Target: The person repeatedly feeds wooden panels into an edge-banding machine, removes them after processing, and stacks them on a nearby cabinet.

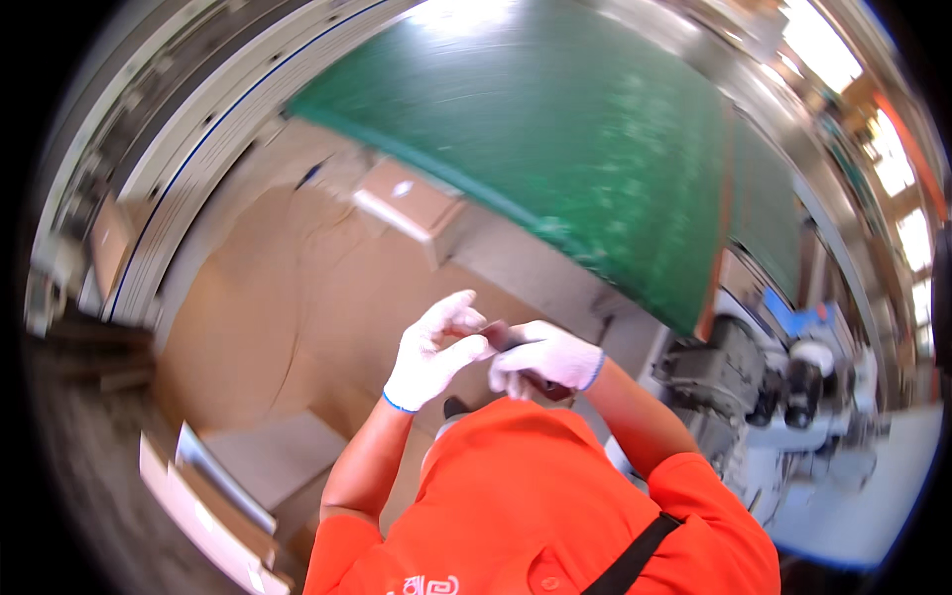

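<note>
Both my hands are in white knit gloves and meet in front of my orange shirt. My right hand (552,359) is closed around a small dark reddish-brown object (500,336), whose other end shows below the fist. With its fingers spread and its thumb bent, my left hand (434,352) touches the object's upper tip. The picture is blurred and I cannot tell what kind of object it is.
A wide green conveyor belt (575,139) with a metal frame runs across the top. A closed cardboard box (407,198) stands beside it on flat brown cardboard sheets (288,297). A grey motor and machine parts (734,367) stand at the right. Flat boards (208,496) lie at the lower left.
</note>
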Demonstrator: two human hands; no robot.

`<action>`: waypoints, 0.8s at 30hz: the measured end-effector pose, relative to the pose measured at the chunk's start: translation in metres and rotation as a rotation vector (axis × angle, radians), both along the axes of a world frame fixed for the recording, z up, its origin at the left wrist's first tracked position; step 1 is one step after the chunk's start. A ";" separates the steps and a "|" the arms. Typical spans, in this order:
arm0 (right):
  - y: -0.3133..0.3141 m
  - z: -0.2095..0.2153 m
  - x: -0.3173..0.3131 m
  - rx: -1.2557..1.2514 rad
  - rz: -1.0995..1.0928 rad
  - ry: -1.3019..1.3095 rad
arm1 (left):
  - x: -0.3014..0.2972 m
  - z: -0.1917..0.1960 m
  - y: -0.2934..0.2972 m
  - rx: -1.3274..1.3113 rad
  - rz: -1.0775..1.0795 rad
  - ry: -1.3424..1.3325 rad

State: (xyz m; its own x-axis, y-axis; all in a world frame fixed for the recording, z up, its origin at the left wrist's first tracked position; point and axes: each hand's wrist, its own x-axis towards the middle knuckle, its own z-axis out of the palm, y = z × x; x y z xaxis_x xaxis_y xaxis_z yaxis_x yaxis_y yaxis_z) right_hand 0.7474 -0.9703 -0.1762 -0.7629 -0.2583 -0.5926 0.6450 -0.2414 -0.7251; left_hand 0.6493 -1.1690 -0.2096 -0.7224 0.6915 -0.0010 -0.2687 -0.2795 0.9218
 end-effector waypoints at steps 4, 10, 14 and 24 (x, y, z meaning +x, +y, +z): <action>0.058 0.009 0.038 0.015 -0.062 0.078 | 0.005 0.001 0.086 -0.067 -0.254 0.121; 0.152 -0.024 0.101 -0.014 -0.161 0.111 | 0.041 -0.003 0.197 -0.201 -0.440 0.235; 0.208 -0.028 0.126 -0.066 -0.344 0.075 | 0.054 -0.041 0.243 -0.241 -0.339 0.221; 0.316 -0.103 0.190 -0.355 -1.181 -0.064 | 0.074 -0.067 0.293 -0.521 -0.309 0.044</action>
State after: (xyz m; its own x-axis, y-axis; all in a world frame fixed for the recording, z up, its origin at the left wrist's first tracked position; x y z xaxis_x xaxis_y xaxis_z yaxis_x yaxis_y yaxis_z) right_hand 0.9370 -0.6540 -0.2794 -0.6101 0.4149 -0.6750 -0.0702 -0.8769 -0.4755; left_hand 0.7231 -0.8758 -0.2766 -0.4948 0.7859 -0.3708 -0.2243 0.2968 0.9282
